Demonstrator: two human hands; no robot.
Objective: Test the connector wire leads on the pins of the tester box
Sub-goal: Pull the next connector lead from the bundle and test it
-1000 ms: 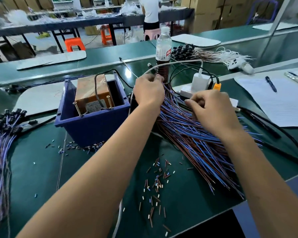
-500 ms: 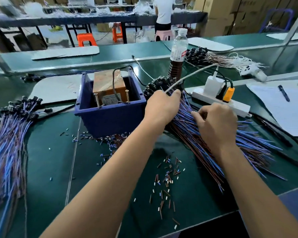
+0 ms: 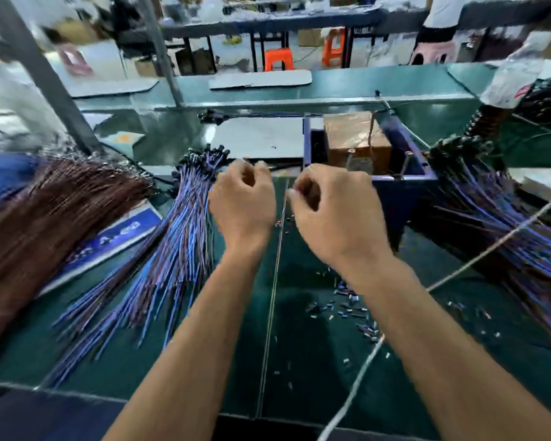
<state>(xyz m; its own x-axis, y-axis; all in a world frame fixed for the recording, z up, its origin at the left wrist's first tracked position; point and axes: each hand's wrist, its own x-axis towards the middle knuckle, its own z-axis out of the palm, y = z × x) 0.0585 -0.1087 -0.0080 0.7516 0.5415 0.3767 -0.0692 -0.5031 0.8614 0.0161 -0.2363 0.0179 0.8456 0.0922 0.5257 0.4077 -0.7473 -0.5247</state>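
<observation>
Workshop floor seen past a green-topped workbench [image 3: 299, 329].
Beyond the workbench's far edge, two orange plastic stools [image 3: 279, 60] stand on a pale floor under a dark long table [image 3: 268, 19]. A grey metal post [image 3: 45, 78] rises from the workbench's left side; cardboard boxes sit blurred behind the stools.

The whole view is smeared by motion, so I cannot tell whether my left hand [image 3: 242, 202] or my right hand [image 3: 334, 211] pinches a wire lead in its curled fingers; the fingertips are turned away and hidden behind the knuckles. The tester box [image 3: 357, 138] in its blue bin [image 3: 398, 192] is blurred, its pins only faint streaks, and my right hand covers the bin's near left corner. The bottle [image 3: 512, 78], the brown wire heap [image 3: 45, 218] and the right wire bundle [image 3: 503, 224] run off the edges.
</observation>
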